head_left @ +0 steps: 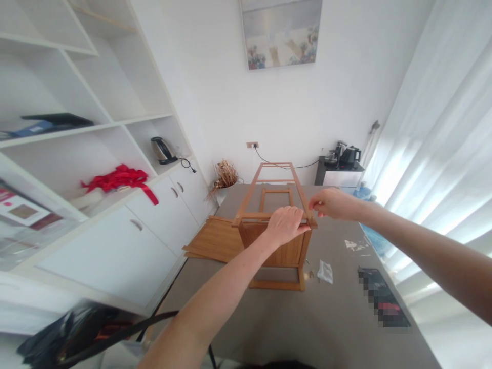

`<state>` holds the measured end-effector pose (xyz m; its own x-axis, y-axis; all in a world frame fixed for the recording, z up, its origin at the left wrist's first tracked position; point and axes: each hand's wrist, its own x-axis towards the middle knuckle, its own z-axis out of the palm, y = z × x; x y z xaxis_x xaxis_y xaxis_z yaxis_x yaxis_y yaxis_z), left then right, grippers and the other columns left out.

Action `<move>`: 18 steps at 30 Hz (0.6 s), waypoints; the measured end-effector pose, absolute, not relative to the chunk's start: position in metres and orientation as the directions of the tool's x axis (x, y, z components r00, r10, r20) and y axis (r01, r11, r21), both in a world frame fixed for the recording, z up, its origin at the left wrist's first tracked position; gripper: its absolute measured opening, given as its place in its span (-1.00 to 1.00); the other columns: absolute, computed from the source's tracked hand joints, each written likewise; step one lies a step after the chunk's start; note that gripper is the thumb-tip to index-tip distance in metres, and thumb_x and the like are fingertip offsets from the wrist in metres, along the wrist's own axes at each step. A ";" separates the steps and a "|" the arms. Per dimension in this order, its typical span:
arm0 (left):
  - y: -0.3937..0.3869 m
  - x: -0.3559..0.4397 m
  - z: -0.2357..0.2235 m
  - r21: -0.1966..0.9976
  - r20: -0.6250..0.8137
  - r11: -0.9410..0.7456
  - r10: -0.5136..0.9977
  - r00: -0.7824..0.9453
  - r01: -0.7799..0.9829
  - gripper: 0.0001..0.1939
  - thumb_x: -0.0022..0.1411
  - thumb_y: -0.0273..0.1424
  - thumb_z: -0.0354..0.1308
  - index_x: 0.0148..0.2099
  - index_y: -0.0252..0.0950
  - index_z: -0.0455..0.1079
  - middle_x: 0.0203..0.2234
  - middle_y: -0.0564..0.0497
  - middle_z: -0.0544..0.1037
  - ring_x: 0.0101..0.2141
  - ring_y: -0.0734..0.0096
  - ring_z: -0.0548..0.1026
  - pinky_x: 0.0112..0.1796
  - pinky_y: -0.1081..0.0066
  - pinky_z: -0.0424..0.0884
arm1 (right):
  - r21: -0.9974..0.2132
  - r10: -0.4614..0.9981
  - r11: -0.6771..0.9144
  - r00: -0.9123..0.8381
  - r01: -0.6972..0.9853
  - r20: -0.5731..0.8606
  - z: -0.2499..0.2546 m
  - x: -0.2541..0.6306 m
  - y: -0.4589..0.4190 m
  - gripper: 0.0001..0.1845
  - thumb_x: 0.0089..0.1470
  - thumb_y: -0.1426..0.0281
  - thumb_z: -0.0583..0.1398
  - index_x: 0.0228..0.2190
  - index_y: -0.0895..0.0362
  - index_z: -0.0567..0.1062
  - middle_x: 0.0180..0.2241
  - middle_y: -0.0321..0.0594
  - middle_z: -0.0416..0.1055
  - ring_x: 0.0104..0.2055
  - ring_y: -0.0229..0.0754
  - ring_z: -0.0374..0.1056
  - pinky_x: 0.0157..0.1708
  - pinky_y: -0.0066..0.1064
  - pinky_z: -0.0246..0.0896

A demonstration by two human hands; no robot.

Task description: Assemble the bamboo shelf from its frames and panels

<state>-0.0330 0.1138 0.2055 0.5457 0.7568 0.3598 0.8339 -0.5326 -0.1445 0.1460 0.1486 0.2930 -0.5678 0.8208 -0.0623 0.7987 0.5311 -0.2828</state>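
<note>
A partly assembled wooden frame piece [249,196] stands on the grey-brown table [226,307], with a slatted-looking wooden panel [284,252] in its lower part. My left hand [285,224] is wrapped over the top rail near its right front corner. Just right of that corner, my right hand [326,202] has its thumb and fingertips pinched together against the side rail. Whatever lies between those fingertips is too small to make out. On the table, small metal fasteners [311,274] lie beside a clear plastic bag [325,271], right of the frame's base.
Flat wooden panels [213,238] lie left of the frame. Paper scraps [355,245] and a dark, partly pixelated item [384,297] are on the right. White shelving [115,123] borders the left, a curtain [442,154] the right. A black bag [73,333] is at lower left.
</note>
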 end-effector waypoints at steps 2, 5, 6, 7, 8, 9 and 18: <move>0.112 -0.033 0.206 -0.141 0.356 -0.534 0.759 0.546 0.834 -0.61 0.23 -0.04 -0.03 -0.19 -0.30 0.26 -0.32 -0.08 0.45 -0.25 0.21 0.43 -0.29 0.28 0.29 | -0.292 0.830 0.515 -0.554 0.806 -0.066 0.294 0.145 0.146 -0.76 -0.04 0.48 0.10 -0.37 0.06 0.54 -0.53 -0.31 0.51 -0.48 -0.21 0.39 -0.52 -0.47 0.14; 0.111 -0.033 0.206 -0.142 0.356 -0.533 0.759 0.545 0.834 -0.61 0.23 -0.04 -0.03 -0.20 -0.30 0.26 -0.32 -0.09 0.45 -0.25 0.20 0.43 -0.29 0.29 0.28 | -0.276 0.838 0.504 -0.541 0.819 -0.076 0.296 0.144 0.142 -0.77 -0.06 0.45 0.11 -0.37 0.06 0.55 -0.52 -0.30 0.51 -0.48 -0.21 0.38 -0.53 -0.46 0.12; 0.111 -0.033 0.206 -0.142 0.356 -0.531 0.760 0.544 0.835 -0.60 0.23 -0.04 -0.03 -0.20 -0.30 0.26 -0.32 -0.09 0.45 -0.25 0.20 0.43 -0.29 0.29 0.28 | -0.251 0.840 0.508 -0.539 0.824 -0.071 0.297 0.144 0.141 -0.78 -0.06 0.44 0.11 -0.38 0.06 0.55 -0.51 -0.29 0.51 -0.47 -0.20 0.38 -0.51 -0.46 0.12; 0.112 -0.033 0.206 -0.142 0.358 -0.530 0.760 0.542 0.836 -0.60 0.23 -0.03 -0.03 -0.20 -0.30 0.26 -0.32 -0.09 0.45 -0.26 0.20 0.43 -0.29 0.29 0.28 | -0.220 0.842 0.514 -0.537 0.829 -0.058 0.297 0.144 0.140 -0.78 -0.06 0.42 0.11 -0.40 0.05 0.56 -0.49 -0.29 0.51 -0.45 -0.19 0.38 -0.49 -0.45 0.12; 0.112 -0.033 0.206 -0.143 0.359 -0.529 0.760 0.541 0.837 -0.60 0.23 -0.03 -0.03 -0.20 -0.30 0.26 -0.31 -0.09 0.45 -0.26 0.20 0.43 -0.29 0.29 0.28 | -0.187 0.844 0.519 -0.534 0.834 -0.040 0.298 0.144 0.139 -0.79 -0.06 0.40 0.12 -0.40 0.03 0.57 -0.47 -0.28 0.51 -0.42 -0.18 0.39 -0.47 -0.45 0.12; 0.112 -0.034 0.205 -0.145 0.361 -0.529 0.758 0.543 0.836 -0.60 0.23 -0.03 -0.03 -0.20 -0.30 0.26 -0.32 -0.09 0.45 -0.26 0.21 0.43 -0.29 0.29 0.28 | -0.158 0.847 0.522 -0.531 0.838 -0.022 0.298 0.144 0.139 -0.79 -0.06 0.38 0.13 -0.40 0.02 0.57 -0.45 -0.28 0.51 -0.39 -0.17 0.39 -0.44 -0.44 0.12; 0.112 -0.037 0.203 -0.173 0.395 -0.554 0.719 0.572 0.815 -0.60 0.23 -0.05 -0.01 -0.21 -0.32 0.26 -0.35 -0.08 0.45 -0.28 0.21 0.43 -0.33 0.30 0.25 | -0.158 0.839 0.534 -0.544 0.830 -0.019 0.295 0.140 0.137 -0.74 -0.05 0.43 0.09 -0.38 0.01 0.57 -0.45 -0.30 0.51 -0.41 -0.19 0.37 -0.44 -0.45 0.11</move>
<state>-0.0369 0.1120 0.2029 0.5724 0.7186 0.3950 0.8145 -0.5538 -0.1728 0.1404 0.1371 0.2946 -0.5436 0.8392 -0.0192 0.8304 0.5343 -0.1580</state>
